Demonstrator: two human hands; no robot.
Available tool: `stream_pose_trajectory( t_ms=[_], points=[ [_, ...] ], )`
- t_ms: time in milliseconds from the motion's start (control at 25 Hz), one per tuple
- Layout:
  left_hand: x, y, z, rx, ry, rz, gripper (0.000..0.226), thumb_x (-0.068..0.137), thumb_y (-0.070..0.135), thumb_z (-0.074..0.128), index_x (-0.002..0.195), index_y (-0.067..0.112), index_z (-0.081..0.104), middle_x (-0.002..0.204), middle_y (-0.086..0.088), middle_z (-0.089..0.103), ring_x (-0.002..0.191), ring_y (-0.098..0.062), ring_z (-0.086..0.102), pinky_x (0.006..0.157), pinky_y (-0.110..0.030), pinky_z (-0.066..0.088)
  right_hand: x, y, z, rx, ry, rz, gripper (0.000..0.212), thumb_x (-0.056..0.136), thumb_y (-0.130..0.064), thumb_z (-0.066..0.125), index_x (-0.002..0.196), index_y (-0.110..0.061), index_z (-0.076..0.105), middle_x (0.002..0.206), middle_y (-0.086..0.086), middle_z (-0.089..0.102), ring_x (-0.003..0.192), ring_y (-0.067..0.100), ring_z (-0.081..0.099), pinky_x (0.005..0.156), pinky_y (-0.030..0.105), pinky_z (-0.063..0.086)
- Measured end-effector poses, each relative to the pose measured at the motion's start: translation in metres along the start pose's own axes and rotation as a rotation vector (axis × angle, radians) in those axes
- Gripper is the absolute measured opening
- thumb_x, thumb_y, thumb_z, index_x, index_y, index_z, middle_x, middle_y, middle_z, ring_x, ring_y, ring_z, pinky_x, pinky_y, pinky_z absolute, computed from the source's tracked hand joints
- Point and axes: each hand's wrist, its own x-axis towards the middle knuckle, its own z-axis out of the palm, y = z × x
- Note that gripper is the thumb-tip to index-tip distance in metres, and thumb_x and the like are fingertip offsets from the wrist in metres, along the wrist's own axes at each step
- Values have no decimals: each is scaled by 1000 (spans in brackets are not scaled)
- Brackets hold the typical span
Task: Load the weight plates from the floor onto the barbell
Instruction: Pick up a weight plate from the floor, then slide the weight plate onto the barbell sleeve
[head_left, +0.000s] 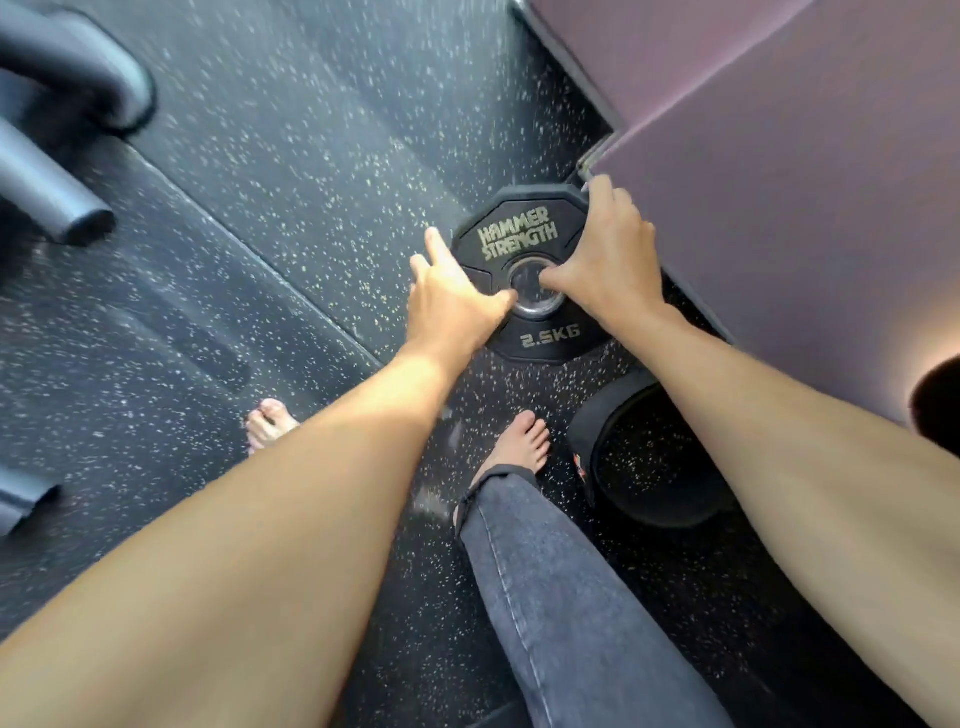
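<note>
A black 2.5 kg weight plate (519, 234) marked HAMMER STRENGTH lies on the speckled rubber floor beside a purple wall. My right hand (610, 260) grips its right side, thumb at the centre hole and fingers over the far rim. My left hand (449, 301) is at the plate's left side, thumb touching the metal ring of the hole, fingers stretched out along the left edge. No barbell can be made out in this view.
A second black plate or ring (649, 452) leans near my right foot (522, 447). The purple wall (805, 182) stands close on the right. Grey machine tubes (57, 202) sit at the upper left. My left foot (267, 423) stands on the floor.
</note>
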Motion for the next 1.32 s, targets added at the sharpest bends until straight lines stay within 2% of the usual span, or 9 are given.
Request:
stream_pose_trajectory(
  t_ms=[120, 200, 320, 480, 760, 840, 960, 1040, 1320],
  points=[
    [-23, 56, -72, -102, 73, 117, 106, 68, 38, 88, 152, 13, 28, 138, -13, 55, 127, -28, 53, 98, -31, 41, -9, -45, -80, 143, 81, -24, 73, 56, -31, 88, 115, -12, 48, 108, 6, 59, 91, 26, 54, 74, 32, 35],
    [-48, 98, -126, -105, 158, 213, 85, 60, 40, 90, 130, 15, 47, 115, -4, 69, 109, -25, 63, 82, -27, 46, -20, -77, -141, 239, 148, -51, 72, 53, -34, 88, 111, -14, 49, 105, 5, 61, 89, 25, 55, 75, 34, 41],
    [-110, 162, -205, -69, 336, 400, 72, 51, 48, 80, 107, 18, 48, 92, 0, 69, 89, -29, 66, 73, -35, 51, -41, -126, -241, 365, 229, -95, 69, 52, -37, 86, 105, -18, 48, 100, 2, 64, 89, 25, 60, 76, 38, 50],
    [-217, 257, -327, 11, 573, 621, 70, 49, 58, 70, 108, 28, 49, 87, 6, 67, 81, -25, 65, 68, -33, 50, -81, -202, -396, 507, 367, -252, 68, 49, -37, 84, 105, -20, 50, 96, -2, 66, 85, 19, 64, 73, 39, 56],
    [-422, 381, -525, 32, 943, 969, 73, 55, 45, 81, 119, 24, 53, 96, 7, 69, 81, -15, 64, 69, -22, 51, -183, -338, -647, 626, 700, -637, 63, 52, -28, 86, 106, -17, 54, 87, -7, 63, 78, 16, 60, 69, 30, 53],
    [-484, 390, -571, 37, 1044, 1041, 73, 55, 40, 83, 120, 22, 54, 96, 8, 70, 81, -11, 64, 69, -12, 46, -222, -375, -698, 622, 769, -744, 67, 53, -26, 87, 111, -15, 55, 89, -8, 60, 77, 14, 55, 67, 14, 45],
    [-569, 387, -625, 21, 1145, 1134, 73, 54, 39, 83, 119, 23, 56, 98, 8, 71, 86, -13, 68, 76, -32, 57, -282, -423, -752, 655, 796, -884, 72, 55, -25, 87, 119, -19, 55, 95, -9, 63, 80, 10, 56, 67, 3, 39],
    [-624, 371, -654, 0, 1207, 1181, 74, 55, 43, 86, 119, 22, 56, 98, 10, 70, 88, -11, 68, 79, -35, 57, -327, -455, -773, 691, 804, -978, 72, 54, -24, 85, 119, -25, 55, 96, -11, 66, 83, 10, 60, 71, 11, 45],
    [-790, 276, -725, -124, 1384, 1302, 60, 64, 44, 90, 108, 12, 64, 86, 16, 69, 79, 5, 66, 72, -11, 50, -488, -559, -789, 793, 770, -1262, 73, 50, -26, 81, 118, -37, 58, 102, -16, 69, 95, 6, 66, 82, 34, 56]
  ],
)
